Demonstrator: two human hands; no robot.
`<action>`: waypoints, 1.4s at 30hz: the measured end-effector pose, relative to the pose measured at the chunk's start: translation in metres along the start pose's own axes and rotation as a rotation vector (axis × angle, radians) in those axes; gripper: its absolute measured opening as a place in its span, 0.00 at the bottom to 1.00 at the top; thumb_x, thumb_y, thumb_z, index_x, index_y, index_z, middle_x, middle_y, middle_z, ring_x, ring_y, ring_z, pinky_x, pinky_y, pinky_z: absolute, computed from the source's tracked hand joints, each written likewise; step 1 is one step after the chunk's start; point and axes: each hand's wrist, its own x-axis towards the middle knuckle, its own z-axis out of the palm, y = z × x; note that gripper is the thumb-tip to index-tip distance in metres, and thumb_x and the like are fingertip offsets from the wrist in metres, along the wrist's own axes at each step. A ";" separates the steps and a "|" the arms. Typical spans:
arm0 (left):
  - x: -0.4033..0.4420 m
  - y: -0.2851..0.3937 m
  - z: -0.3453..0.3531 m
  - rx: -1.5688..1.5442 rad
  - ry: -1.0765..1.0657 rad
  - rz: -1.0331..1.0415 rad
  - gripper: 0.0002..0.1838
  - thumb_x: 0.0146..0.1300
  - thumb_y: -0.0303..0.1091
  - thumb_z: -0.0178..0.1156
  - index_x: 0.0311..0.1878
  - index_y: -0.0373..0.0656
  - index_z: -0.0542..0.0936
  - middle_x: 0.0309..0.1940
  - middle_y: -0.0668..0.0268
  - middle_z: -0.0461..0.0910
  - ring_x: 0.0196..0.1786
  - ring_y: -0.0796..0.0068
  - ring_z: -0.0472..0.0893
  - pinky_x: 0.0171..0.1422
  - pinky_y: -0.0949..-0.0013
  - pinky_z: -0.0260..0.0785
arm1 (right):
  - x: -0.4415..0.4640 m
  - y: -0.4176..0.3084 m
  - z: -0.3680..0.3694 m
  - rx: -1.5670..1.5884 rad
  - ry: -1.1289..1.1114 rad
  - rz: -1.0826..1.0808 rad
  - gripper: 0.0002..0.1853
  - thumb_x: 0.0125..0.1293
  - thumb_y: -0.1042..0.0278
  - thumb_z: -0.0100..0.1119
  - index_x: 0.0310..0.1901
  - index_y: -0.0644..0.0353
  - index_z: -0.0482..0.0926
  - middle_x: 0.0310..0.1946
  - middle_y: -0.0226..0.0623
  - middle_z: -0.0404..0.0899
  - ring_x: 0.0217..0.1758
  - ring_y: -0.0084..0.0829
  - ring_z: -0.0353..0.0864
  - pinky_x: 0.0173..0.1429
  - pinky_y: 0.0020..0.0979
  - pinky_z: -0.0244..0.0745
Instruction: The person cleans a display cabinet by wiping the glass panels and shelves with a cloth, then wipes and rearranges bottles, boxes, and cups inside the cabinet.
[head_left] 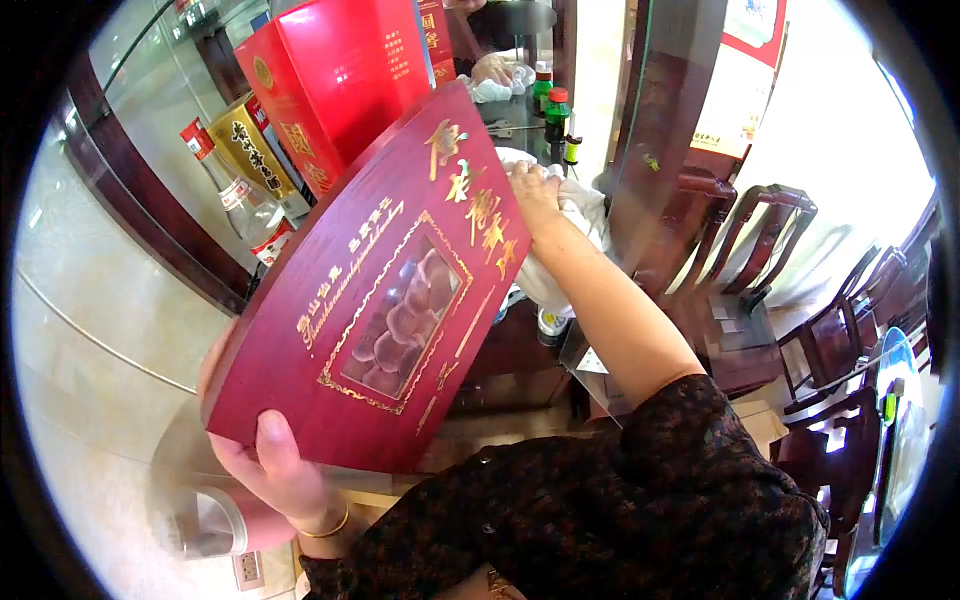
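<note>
A flat dark-red gift box (300, 330) with gold lettering and a small window is tilted up in front of me. My left hand (270, 470) grips its lower left corner, thumb on the front face. Beyond the box's right edge, my right hand (535, 190) rests on a white cloth (585, 215); its fingers are partly hidden and I cannot make out their grip. Behind the box stand a bright red box (345, 80), a gold box (245, 145) and a clear bottle (245, 200) with a red cap.
Green bottles (556, 112) stand on the shelf beyond the cloth. A glass panel edge (665, 130) rises right of my right arm. Dark wooden chairs (760, 240) are at the right, with a glass table (905, 430) at the far right. A can (551, 327) sits below the cloth.
</note>
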 end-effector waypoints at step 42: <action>0.061 -0.078 0.244 0.279 -0.137 0.395 0.23 0.54 0.34 0.60 0.53 0.39 0.72 0.42 0.50 0.78 0.43 0.54 0.80 0.47 0.62 0.72 | -0.182 0.010 -0.034 0.613 0.292 -0.300 0.29 0.47 0.69 0.62 0.55 0.47 0.73 0.38 0.49 0.72 0.42 0.49 0.73 0.46 0.42 0.71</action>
